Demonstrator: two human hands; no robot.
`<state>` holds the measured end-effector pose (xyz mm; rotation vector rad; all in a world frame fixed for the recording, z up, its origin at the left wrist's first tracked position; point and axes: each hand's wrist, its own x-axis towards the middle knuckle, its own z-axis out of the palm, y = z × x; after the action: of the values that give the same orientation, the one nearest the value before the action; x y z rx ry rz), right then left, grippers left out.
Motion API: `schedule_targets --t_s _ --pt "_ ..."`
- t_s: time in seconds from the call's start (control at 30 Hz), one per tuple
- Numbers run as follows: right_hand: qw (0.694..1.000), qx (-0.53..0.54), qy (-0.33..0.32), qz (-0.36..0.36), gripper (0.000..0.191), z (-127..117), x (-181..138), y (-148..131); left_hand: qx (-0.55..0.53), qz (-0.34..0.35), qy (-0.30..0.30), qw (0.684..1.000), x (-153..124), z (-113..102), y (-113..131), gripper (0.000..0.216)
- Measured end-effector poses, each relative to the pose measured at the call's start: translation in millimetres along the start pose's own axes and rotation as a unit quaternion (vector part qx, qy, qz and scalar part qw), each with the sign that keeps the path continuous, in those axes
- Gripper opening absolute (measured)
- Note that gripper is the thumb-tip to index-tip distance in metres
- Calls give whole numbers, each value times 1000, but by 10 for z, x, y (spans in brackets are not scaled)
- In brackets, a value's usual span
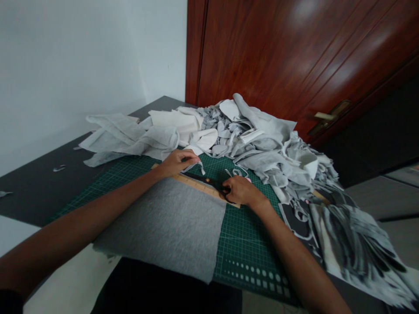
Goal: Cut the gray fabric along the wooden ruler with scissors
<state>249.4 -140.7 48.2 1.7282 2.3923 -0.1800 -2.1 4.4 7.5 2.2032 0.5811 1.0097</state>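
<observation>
A grey felt sheet (166, 224) lies on a green cutting mat (247, 244). A wooden ruler (193, 183) runs along the sheet's far edge. My right hand (240, 191) grips black scissors (209, 179), whose blades point left along the ruler. My left hand (178, 162) pinches a thin trimmed strip of grey fabric (200, 165) just beyond the ruler.
A heap of grey and white fabric scraps (248, 135) covers the far side of the dark table (29, 187). Black-and-white patterned cloth (350, 244) hangs off the right side. A white wall stands left, a wooden door (294, 56) with a handle behind.
</observation>
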Motion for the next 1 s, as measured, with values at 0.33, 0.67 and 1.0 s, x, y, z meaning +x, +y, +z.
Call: schedule_targets --t_s 0.33,0.67,1.0 --pt "1000 1 2 5 11 -4 -10 -2 4 10 9 1000 -1 -6 -56 29" --pt "1000 0 11 -4 10 40 4 19 7 18 18 1000 11 -22 -11 28" --pt "1000 14 12 -15 9 45 8 35 14 10 34 999 13 -51 -5 32"
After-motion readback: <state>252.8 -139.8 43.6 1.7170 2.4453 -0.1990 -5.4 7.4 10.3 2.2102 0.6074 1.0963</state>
